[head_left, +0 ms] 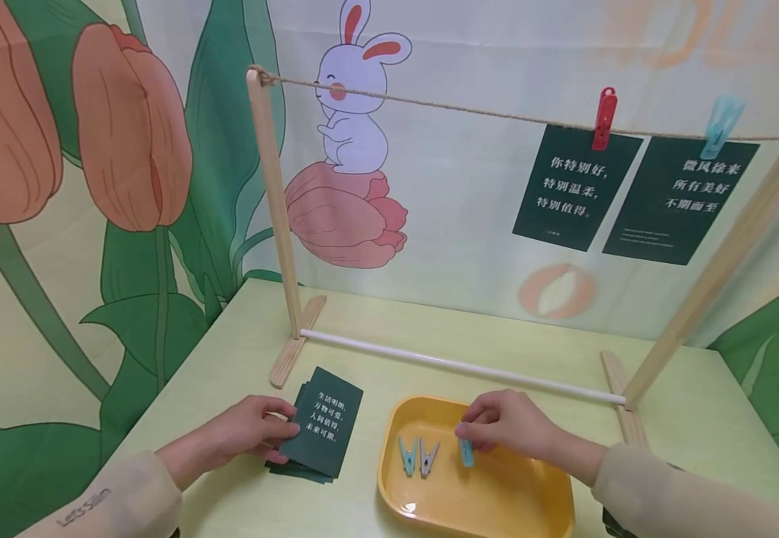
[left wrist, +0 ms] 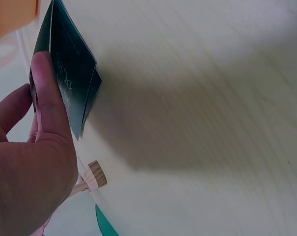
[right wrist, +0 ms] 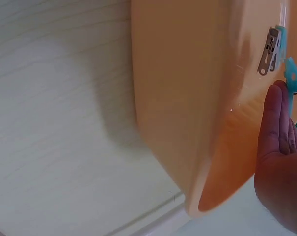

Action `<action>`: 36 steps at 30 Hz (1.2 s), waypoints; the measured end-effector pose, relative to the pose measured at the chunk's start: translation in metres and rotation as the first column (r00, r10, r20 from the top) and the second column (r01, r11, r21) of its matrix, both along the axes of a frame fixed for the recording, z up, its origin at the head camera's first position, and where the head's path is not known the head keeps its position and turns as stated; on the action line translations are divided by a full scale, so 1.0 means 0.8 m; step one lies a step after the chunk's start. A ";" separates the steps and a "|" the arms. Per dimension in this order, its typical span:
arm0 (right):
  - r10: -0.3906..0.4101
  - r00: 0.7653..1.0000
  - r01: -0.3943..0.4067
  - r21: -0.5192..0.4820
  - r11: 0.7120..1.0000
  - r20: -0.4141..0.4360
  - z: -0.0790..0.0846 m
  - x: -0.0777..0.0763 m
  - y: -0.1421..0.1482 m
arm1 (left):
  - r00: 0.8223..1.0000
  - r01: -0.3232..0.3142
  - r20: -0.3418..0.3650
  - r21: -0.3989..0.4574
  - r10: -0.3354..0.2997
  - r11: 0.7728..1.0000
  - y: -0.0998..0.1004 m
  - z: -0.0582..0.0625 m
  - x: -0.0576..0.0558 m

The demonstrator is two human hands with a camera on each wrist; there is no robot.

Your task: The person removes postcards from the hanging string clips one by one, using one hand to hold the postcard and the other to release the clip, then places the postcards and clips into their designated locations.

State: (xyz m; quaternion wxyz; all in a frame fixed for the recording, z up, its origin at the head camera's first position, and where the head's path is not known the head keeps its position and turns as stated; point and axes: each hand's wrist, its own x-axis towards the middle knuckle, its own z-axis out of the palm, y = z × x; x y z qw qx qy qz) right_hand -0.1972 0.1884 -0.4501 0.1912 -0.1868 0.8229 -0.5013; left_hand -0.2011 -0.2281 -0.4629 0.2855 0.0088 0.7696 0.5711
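Observation:
My left hand (head_left: 248, 430) pinches a dark green card (head_left: 327, 418) with white lettering at its left edge, thumb on one face and fingers on the other. The card lies over a small stack of similar cards (head_left: 300, 471); in the left wrist view, the card (left wrist: 69, 69) appears tilted above the table. Over the yellow tray (head_left: 389, 497), my right hand (head_left: 510, 426) pinches a blue clothespin (head_left: 466, 453) between thumb and fingers; its lower end shows in the head view. Left of it in the tray lie a teal clothespin (head_left: 408, 456) and a grey clothespin (head_left: 428, 458).
Behind the tray stands a wooden frame (head_left: 275, 202) with a white crossbar (head_left: 463, 365). Along its twine (head_left: 443, 104), a red clothespin (head_left: 605, 119) and a light blue clothespin (head_left: 723, 127) hold two green cards (head_left: 567, 217) at the right. A printed backdrop (head_left: 456, 202) hangs behind.

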 end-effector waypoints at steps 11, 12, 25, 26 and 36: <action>0.025 1.000 -0.025 0.033 0.999 0.004 -0.008 0.000 -0.007 | 0.999 -0.023 -0.030 -0.064 0.021 0.998 -0.002 -0.011 0.002; 0.028 1.000 -0.028 0.044 0.999 -0.004 -0.010 0.000 -0.008 | 0.999 -0.025 -0.037 -0.076 0.022 0.997 -0.002 -0.011 0.002; 0.085 0.990 -0.059 0.213 0.975 -0.113 -0.022 0.003 -0.014 | 0.994 -0.059 -0.107 -0.269 0.032 0.961 0.011 -0.005 0.002; 0.085 0.990 -0.058 0.222 0.973 -0.115 -0.022 0.003 -0.014 | 0.993 -0.059 -0.116 -0.287 0.027 0.956 0.011 -0.003 0.002; 0.094 0.991 -0.067 0.247 0.967 -0.097 -0.024 0.002 -0.014 | 0.989 -0.041 -0.150 -0.386 -0.019 0.922 0.006 -0.006 0.001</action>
